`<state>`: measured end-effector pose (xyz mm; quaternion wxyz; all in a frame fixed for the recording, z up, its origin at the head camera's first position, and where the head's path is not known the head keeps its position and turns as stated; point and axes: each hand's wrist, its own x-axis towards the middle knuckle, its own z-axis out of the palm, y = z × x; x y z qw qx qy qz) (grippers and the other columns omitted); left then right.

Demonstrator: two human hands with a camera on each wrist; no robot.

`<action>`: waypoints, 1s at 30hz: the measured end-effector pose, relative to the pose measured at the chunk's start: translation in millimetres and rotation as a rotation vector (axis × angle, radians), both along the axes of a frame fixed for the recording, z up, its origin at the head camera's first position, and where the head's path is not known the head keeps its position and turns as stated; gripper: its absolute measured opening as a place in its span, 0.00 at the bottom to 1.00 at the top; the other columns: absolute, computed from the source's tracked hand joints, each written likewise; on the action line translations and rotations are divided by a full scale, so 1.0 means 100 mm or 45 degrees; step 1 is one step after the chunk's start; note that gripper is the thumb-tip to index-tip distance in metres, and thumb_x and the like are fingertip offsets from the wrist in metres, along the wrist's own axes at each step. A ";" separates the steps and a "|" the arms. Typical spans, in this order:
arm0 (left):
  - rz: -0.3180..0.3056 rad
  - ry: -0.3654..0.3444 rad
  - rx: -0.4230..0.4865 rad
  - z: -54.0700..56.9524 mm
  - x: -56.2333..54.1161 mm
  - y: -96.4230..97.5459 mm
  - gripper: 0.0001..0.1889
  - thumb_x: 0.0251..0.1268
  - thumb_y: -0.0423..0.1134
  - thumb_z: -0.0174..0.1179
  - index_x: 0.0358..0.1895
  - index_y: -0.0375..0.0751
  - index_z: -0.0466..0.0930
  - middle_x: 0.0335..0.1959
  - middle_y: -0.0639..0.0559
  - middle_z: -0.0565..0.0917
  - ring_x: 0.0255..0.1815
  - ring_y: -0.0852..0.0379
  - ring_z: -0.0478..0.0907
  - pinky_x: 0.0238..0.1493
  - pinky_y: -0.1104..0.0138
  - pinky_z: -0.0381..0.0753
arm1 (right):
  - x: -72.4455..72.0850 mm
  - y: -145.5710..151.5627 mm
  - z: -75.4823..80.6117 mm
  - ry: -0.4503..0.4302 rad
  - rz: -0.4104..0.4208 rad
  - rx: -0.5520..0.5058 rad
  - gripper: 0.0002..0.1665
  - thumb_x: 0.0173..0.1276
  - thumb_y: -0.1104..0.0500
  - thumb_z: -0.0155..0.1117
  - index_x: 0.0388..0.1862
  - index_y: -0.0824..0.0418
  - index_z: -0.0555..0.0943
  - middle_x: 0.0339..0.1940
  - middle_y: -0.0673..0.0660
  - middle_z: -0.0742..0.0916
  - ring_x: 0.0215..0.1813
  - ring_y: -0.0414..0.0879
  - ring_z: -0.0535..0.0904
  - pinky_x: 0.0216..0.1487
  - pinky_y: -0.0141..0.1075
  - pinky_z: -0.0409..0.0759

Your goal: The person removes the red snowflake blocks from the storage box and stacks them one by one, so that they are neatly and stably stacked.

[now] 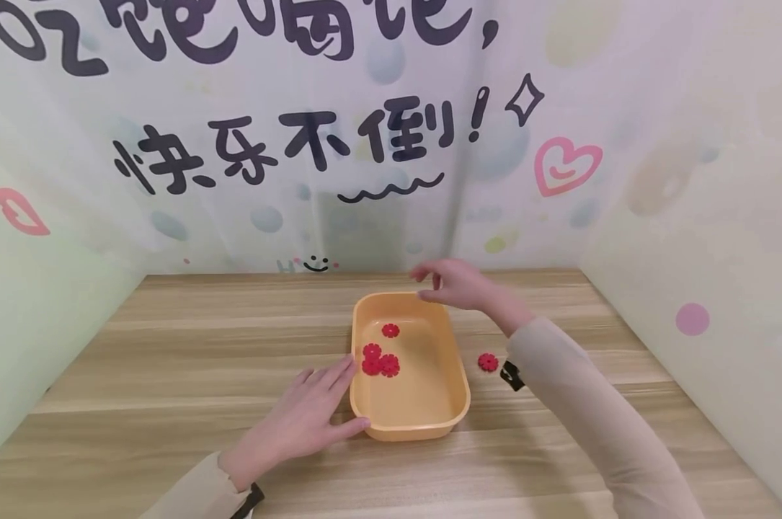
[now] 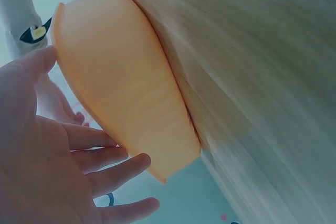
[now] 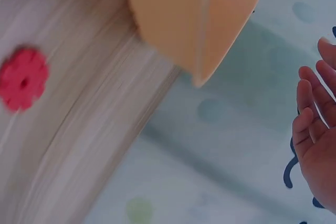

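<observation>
My left hand (image 1: 303, 418) touches the left side of a yellow-orange plastic bin (image 1: 458, 386). Its fingertips and thumb lie along the rim, with the fingers mostly straight. In the left wrist view the fingers (image 2: 118, 177) spread against the bin's outer wall (image 2: 121, 72). Over the bin's far right corner hovers my right hand (image 1: 458, 285), its fingers loosely bent and holding nothing. Several red notched plastic discs (image 1: 391, 331) lie on the bin's floor, some overlapping. One more red disc (image 1: 488, 362) sits on the table right of the bin, under the right forearm.
The wood-grain table (image 1: 202, 360) meets a printed curtain (image 1: 235, 216) at the back. A pale wall (image 1: 702, 238) stands on the right and another (image 1: 34, 310) on the left. Each wrist wears a black strap (image 1: 512, 375).
</observation>
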<state>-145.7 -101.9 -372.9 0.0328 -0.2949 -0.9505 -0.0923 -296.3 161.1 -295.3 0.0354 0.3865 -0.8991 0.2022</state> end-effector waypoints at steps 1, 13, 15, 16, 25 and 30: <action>-0.002 0.001 -0.001 0.00 0.00 0.00 0.44 0.53 0.68 0.45 0.65 0.36 0.57 0.65 0.46 0.59 0.61 0.51 0.60 0.54 0.48 0.59 | -0.01 -0.05 0.00 -0.020 0.006 -0.010 0.19 0.57 0.58 0.63 0.48 0.63 0.76 0.41 0.53 0.81 0.34 0.44 0.74 0.38 0.35 0.72; -0.009 -0.005 0.005 0.03 0.01 0.00 0.44 0.54 0.68 0.45 0.65 0.35 0.57 0.65 0.45 0.59 0.61 0.51 0.60 0.55 0.47 0.59 | -0.08 -0.45 -0.19 -0.369 -0.088 -0.249 0.18 0.56 0.61 0.63 0.45 0.67 0.77 0.37 0.57 0.81 0.40 0.48 0.76 0.43 0.35 0.74; -0.014 0.005 0.008 0.03 0.01 0.00 0.44 0.54 0.67 0.45 0.65 0.35 0.57 0.65 0.45 0.59 0.61 0.51 0.60 0.55 0.47 0.59 | -0.10 -0.48 -0.26 -0.415 -0.125 -0.236 0.18 0.56 0.61 0.63 0.46 0.67 0.76 0.37 0.56 0.81 0.41 0.49 0.75 0.43 0.35 0.73; -0.015 0.011 0.008 0.03 0.01 0.00 0.44 0.54 0.67 0.45 0.64 0.35 0.57 0.65 0.45 0.59 0.61 0.51 0.60 0.54 0.48 0.59 | -0.11 -0.50 -0.28 -0.433 -0.142 -0.223 0.18 0.57 0.61 0.63 0.46 0.67 0.76 0.38 0.55 0.81 0.42 0.49 0.75 0.44 0.35 0.73; -0.019 0.008 0.010 0.04 0.01 0.00 0.44 0.54 0.67 0.45 0.65 0.35 0.57 0.65 0.45 0.59 0.61 0.50 0.60 0.54 0.47 0.59 | -0.07 -0.58 -0.55 -0.553 -0.280 -0.122 0.17 0.55 0.62 0.63 0.44 0.64 0.77 0.40 0.54 0.80 0.42 0.46 0.75 0.46 0.35 0.72; -0.019 -0.005 0.024 0.04 0.02 0.00 0.44 0.54 0.67 0.45 0.65 0.35 0.57 0.65 0.44 0.59 0.61 0.50 0.59 0.54 0.46 0.58 | -0.06 -0.56 -0.65 -0.573 -0.314 -0.123 0.16 0.54 0.64 0.63 0.44 0.66 0.77 0.40 0.56 0.81 0.40 0.47 0.75 0.45 0.36 0.73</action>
